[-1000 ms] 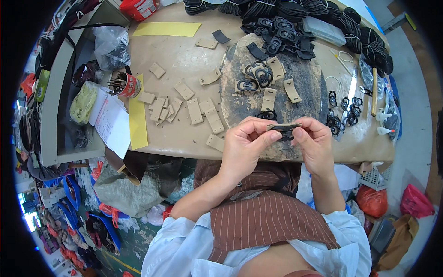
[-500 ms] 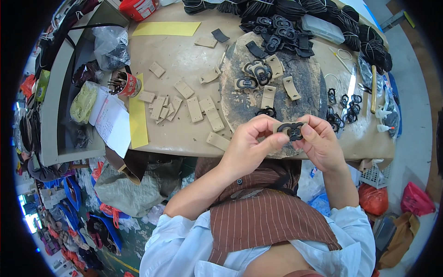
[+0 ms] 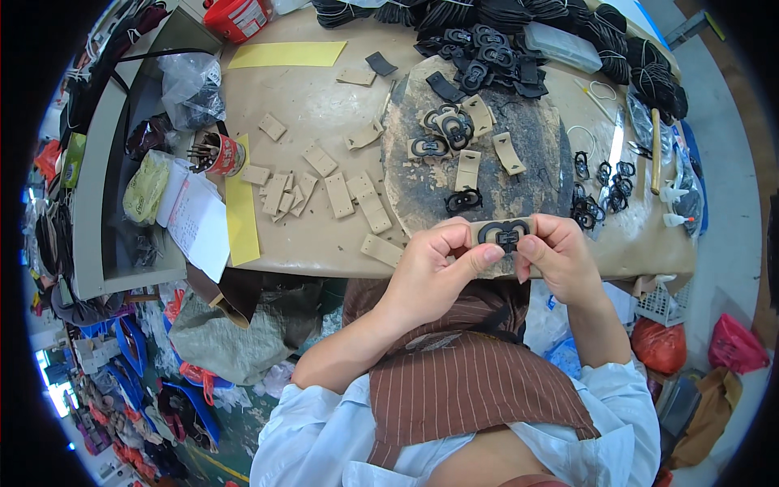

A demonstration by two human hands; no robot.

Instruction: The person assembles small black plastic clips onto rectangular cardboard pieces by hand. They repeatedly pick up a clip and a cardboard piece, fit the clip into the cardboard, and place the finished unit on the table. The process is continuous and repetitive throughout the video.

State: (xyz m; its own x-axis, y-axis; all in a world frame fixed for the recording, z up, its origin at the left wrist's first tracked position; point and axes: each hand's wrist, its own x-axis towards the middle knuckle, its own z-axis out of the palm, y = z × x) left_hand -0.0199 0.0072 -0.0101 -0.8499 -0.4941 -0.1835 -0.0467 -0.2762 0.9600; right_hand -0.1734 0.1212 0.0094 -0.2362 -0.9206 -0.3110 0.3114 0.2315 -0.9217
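Between my two hands is a beige strap piece with a black double-loop buckle (image 3: 505, 235) on its face. My left hand (image 3: 434, 268) pinches one end of the piece between thumb and fingers. The opposite end is gripped by my right hand (image 3: 560, 256), its thumb beside the buckle. Both hands hover over the near edge of a round, worn cutting block (image 3: 527, 191). On that block, just beyond my hands, lie a loose black buckle (image 3: 463, 200), a beige strap piece (image 3: 467, 170) and several pieces fitted with buckles (image 3: 456, 127).
Several beige pieces (image 3: 340, 194) lie scattered left of the block. Black finished pieces (image 3: 487, 57) are heaped at its far side. Loose buckles (image 3: 586, 207), a steel ruler (image 3: 617, 142) and a hammer (image 3: 656, 154) lie right. A red tub of sticks (image 3: 230, 154) stands left.
The strap piece with its buckle has turned flatter and moved slightly left, showing more of its beige ends. Both hands still hold it, and the view has shifted a little.
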